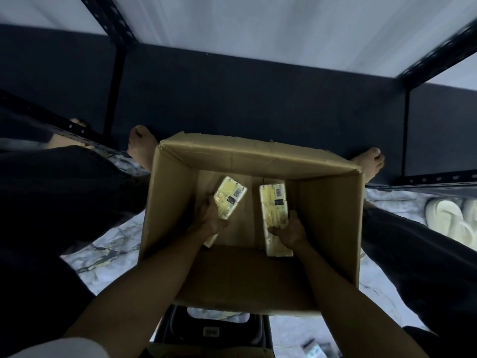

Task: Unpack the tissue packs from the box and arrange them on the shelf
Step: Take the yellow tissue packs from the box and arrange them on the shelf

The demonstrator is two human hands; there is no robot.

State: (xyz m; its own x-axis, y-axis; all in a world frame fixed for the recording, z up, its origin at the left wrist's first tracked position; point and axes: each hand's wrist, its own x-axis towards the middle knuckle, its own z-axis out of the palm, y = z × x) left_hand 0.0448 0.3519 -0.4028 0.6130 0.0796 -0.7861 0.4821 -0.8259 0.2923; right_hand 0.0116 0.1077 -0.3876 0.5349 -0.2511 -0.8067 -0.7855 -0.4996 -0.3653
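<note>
Head view: an open cardboard box (pixel 247 161) sits on the marble-patterned floor (pixel 108 244) between the person's bare feet, just in front of a black metal shelf (pixel 258 34) with pale boards. Both forearms reach down into the box. The left hand (pixel 207 218) has its fingers curled round a pale yellow tissue pack (pixel 231 196), tilted with its far end leaning right. The right hand (pixel 289 232) grips a second yellow tissue pack (pixel 273 205) by its near end; this one lies roughly lengthwise. Under each held pack another yellow pack shows on the box bottom, partly covered. Each held pack bears a white barcode label and a small dark square mark; the writing is too small to read. A pair of pale slippers (pixel 449 215) lies on the floor to the right.
</note>
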